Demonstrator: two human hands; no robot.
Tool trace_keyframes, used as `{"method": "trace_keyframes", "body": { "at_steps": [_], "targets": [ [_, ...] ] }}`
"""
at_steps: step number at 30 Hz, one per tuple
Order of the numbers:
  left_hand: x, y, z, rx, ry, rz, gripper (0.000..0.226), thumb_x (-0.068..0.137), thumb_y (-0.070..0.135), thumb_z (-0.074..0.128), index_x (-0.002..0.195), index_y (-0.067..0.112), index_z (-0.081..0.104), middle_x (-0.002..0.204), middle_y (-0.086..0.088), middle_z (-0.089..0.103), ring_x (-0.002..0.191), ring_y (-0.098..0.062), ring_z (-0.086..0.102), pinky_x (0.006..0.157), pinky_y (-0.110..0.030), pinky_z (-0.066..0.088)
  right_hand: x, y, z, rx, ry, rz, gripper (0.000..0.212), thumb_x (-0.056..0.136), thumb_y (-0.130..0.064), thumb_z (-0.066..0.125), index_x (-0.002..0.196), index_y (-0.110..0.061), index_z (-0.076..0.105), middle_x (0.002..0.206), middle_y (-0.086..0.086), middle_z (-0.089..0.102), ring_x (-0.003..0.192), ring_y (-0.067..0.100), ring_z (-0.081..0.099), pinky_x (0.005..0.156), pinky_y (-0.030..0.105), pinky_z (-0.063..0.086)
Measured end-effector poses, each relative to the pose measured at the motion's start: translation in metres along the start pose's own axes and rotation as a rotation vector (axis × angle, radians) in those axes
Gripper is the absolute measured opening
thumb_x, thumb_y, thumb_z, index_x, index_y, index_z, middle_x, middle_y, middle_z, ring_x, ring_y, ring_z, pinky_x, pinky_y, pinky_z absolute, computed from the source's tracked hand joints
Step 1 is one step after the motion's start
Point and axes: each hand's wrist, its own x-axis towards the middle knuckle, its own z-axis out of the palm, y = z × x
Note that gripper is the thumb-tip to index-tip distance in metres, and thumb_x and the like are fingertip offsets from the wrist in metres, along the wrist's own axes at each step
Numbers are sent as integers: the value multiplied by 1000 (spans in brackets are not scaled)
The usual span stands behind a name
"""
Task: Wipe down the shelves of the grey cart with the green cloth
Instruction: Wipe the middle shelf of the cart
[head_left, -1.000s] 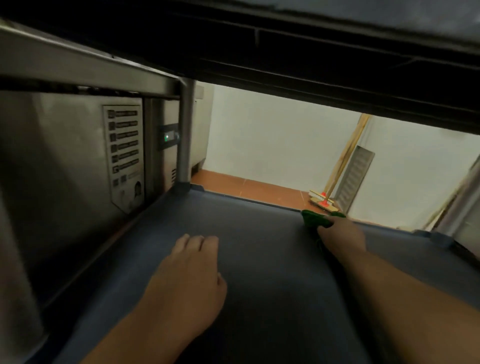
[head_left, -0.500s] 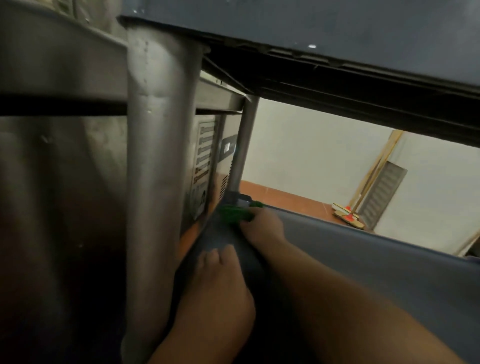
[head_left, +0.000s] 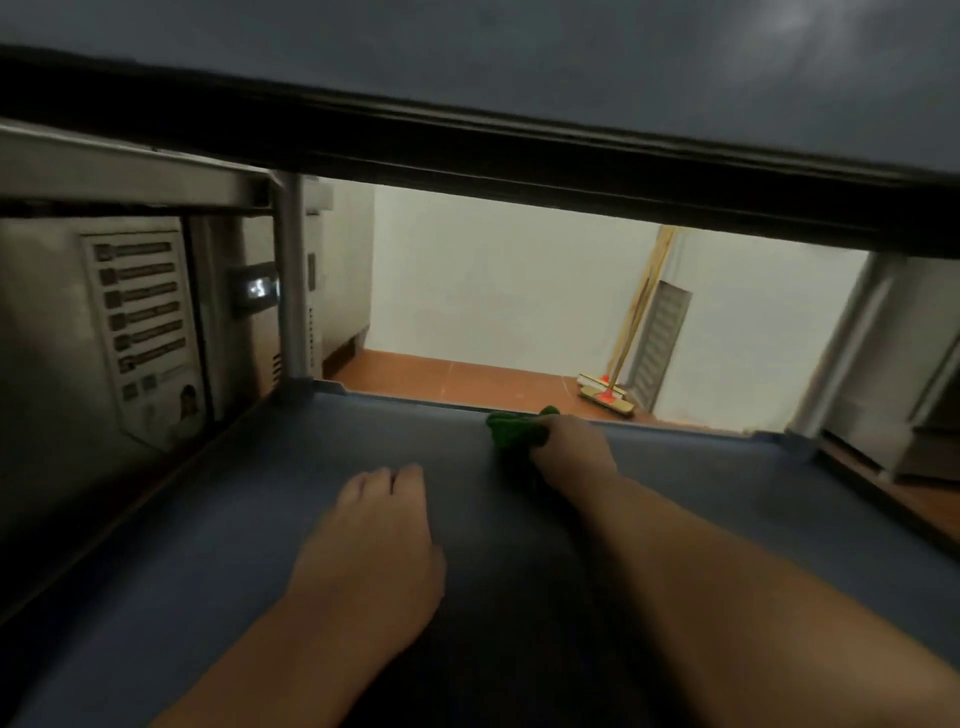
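Note:
I look along a lower shelf of the grey cart, under the shelf above. My right hand reaches to the shelf's far edge and grips the bunched green cloth, which presses on the shelf surface there. My left hand rests flat on the middle of the shelf, fingers straight and together, holding nothing.
A stainless steel appliance with a label stands close on the left. Metal cart posts rise at the far left corner and far right. Beyond the shelf are orange floor tiles, a white wall and a broom.
My right hand swept the cloth from the far left corner of the shelf back toward the far middle edge. The view swung back to the right. My left hand stays flat on the shelf.

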Motion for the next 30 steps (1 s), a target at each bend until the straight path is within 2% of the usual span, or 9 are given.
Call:
{"method": "trace_keyframes", "body": {
  "at_steps": [7,10,13,16,18,20,24,26,30],
  "targets": [
    [41,92,45,108,-106,118,62,94,27,44,150,21,18,149,0,32,135,-18,32,107,-34,37,-14,210,-99,-121,205,293,23,89,-24,61,111,-23,69,97,4,69,83,22,66,73,33,56],
    [57,113,54,78,-120,141,62,93,28,47,149,25,19,149,1,33,134,-18,35,107,-35,38,-25,264,-132,-117,310,370,10,93,-24,57,93,-20,67,87,5,67,77,24,64,70,36,57],
    [62,117,66,38,-139,137,64,95,29,46,151,26,16,152,2,30,137,-17,32,109,-34,34,-26,295,-149,-130,375,414,15,92,-23,59,103,-18,68,80,1,62,70,20,59,58,27,46],
    [56,107,78,51,-109,147,62,96,35,43,151,26,17,152,3,31,137,-15,32,110,-30,33,-15,300,-149,-99,353,364,22,91,-22,62,112,-22,69,84,1,67,72,19,63,60,28,51],
    [54,100,81,23,-94,115,63,96,40,43,151,26,18,151,3,32,137,-15,32,111,-30,32,0,295,-147,-63,280,355,28,88,-24,65,116,-21,69,94,6,69,82,24,66,76,38,58],
    [54,95,82,11,-71,86,63,95,41,44,151,26,19,150,2,34,137,-15,33,111,-31,33,12,286,-141,-32,251,377,28,87,-26,65,114,-20,68,97,8,68,85,27,65,83,40,57],
    [59,89,80,-27,-34,91,64,94,40,46,150,28,18,150,4,33,137,-14,31,110,-31,34,24,270,-120,-55,344,414,24,84,-28,65,106,-19,69,88,7,67,80,26,65,79,40,58],
    [60,85,75,-43,-23,101,63,94,39,45,150,29,17,150,5,32,137,-13,31,108,-30,34,32,256,-115,-91,311,393,24,85,-29,65,106,-19,69,89,6,67,82,25,64,80,39,57],
    [58,68,62,-48,19,96,58,94,37,45,147,29,23,145,6,38,133,-12,35,102,-30,39,37,213,-99,-216,242,335,15,88,-34,60,96,-23,62,84,-1,62,74,19,56,67,28,46]
  ]
}}
